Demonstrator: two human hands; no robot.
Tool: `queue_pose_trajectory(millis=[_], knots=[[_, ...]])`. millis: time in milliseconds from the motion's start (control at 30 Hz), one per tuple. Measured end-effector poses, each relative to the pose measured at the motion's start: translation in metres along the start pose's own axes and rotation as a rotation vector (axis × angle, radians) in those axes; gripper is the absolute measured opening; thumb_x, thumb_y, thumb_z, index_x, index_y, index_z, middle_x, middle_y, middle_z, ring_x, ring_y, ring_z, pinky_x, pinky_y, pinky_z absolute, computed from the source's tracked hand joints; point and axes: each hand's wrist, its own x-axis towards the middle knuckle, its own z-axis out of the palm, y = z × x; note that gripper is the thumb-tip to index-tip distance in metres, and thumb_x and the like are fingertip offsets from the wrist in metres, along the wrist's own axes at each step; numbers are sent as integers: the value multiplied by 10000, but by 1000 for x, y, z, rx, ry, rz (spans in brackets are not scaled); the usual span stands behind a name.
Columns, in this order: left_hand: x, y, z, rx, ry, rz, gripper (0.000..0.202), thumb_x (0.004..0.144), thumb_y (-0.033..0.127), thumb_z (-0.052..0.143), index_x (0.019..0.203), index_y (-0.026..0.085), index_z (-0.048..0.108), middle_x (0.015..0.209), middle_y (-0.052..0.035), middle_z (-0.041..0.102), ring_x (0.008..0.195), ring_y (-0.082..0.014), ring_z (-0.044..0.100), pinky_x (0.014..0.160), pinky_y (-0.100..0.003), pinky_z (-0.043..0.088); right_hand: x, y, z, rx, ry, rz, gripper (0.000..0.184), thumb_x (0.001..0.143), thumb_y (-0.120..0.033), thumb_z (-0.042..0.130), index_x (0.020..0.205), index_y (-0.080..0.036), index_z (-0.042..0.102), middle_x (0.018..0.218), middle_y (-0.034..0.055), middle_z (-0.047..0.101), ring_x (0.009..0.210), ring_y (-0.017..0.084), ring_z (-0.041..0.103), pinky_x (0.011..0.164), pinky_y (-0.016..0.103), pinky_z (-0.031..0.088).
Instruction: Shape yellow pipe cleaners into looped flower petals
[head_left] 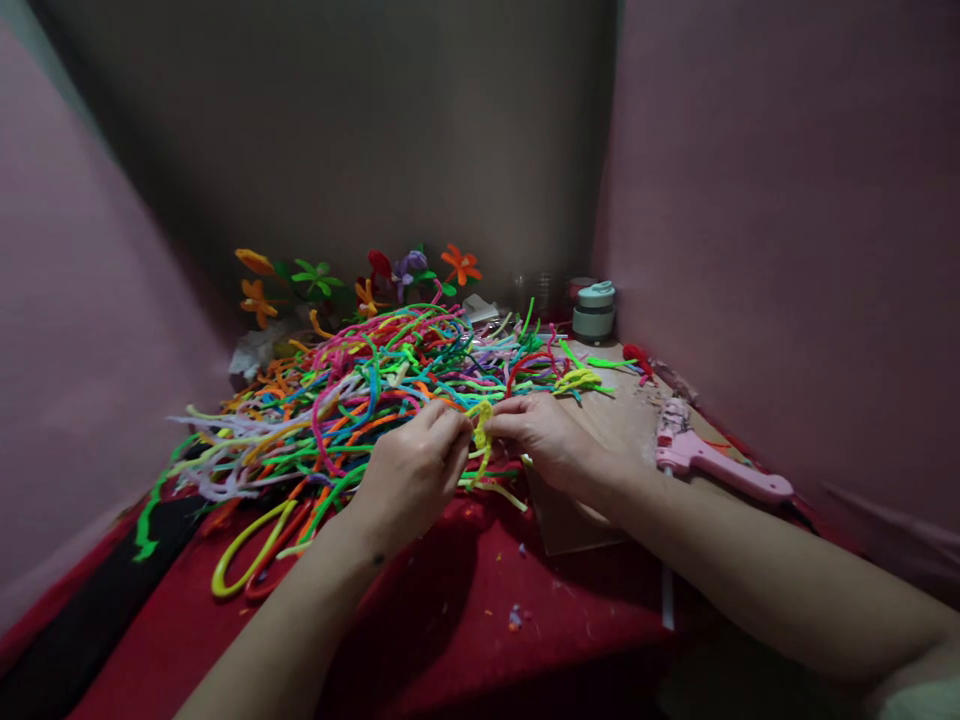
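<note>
Between my two hands is a yellow pipe cleaner (484, 432), bent and twisted on itself, with one end hanging down. My left hand (421, 455) pinches its left side, fingers curled together. From the other side, the thumb and fingertips of my right hand (536, 435) close on it. Right behind and to the left spreads a large tangled pile of coloured pipe cleaners (360, 385), in pink, green, orange, blue and white. A small yellow bundle (577, 380) lies just beyond my right hand.
A pink glue gun (724, 470) rests at the right on a cardboard sheet (619, 425). Pipe-cleaner flowers (461, 264) stand along the back, with a lidded cup (594, 312) to their right. The red tablecloth (450, 610) carries scraps of fluff. Pink walls (787, 200) flank both sides.
</note>
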Motion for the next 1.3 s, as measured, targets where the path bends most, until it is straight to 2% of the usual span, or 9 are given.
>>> queue_pose_trajectory(millis=[167,300,500,667,800,933,1067,1200,1300], knots=[[0,2,3,162,-97,3,198,873,212,368,755,166,520,754,-33,516,601,-134,484,556,-251,359,-1,2,2,-96,13,-59,127,565,-106,479,443,-141,485,407,-52,439,401,55,371,400,186,286],[-1,4,3,234,-159,0,188,869,210,360,769,172,514,745,-34,523,609,-149,507,544,-258,365,-2,4,4,-161,39,-64,118,591,-130,484,474,-137,503,430,-44,449,422,63,392,425,196,316],[-3,4,10,313,-175,-2,187,863,176,344,779,177,511,726,-29,521,573,-154,500,501,-266,341,-3,4,6,-252,58,-70,119,597,-108,479,484,-141,494,438,-51,421,420,58,376,413,191,277],[-4,7,14,265,-181,-10,192,865,160,340,771,165,507,740,-40,516,581,-155,487,512,-270,348,-1,5,6,-279,80,-50,113,595,-99,502,489,-137,503,438,-50,438,414,58,383,400,188,257],[-3,8,12,38,-102,27,166,871,131,330,842,146,493,794,-51,517,642,-145,483,578,-263,385,0,6,3,-190,75,-47,111,612,-142,522,501,-137,523,439,-41,464,425,70,417,421,196,310],[2,6,2,-269,-8,-21,126,855,161,404,779,158,504,770,-35,526,674,-130,504,618,-252,418,1,4,-1,-129,62,-38,82,588,-118,521,511,-131,545,450,-29,493,428,72,428,428,199,334],[5,4,-4,-694,6,-278,59,807,228,516,827,173,522,675,1,579,586,-123,575,557,-241,462,1,1,-1,-66,64,8,58,576,-100,526,534,-126,556,451,-28,505,414,67,431,415,192,333],[7,5,-4,-1013,41,-575,267,728,269,619,950,192,490,590,37,609,462,-128,575,452,-237,468,1,-1,0,34,21,22,53,576,-93,530,583,-117,578,489,-18,539,419,65,449,430,195,357],[9,5,-4,-1137,-11,-667,313,685,267,666,935,179,500,575,38,611,420,-109,553,421,-219,454,1,0,0,65,-10,13,51,586,-101,531,590,-115,580,499,-10,555,432,68,471,439,192,371]])
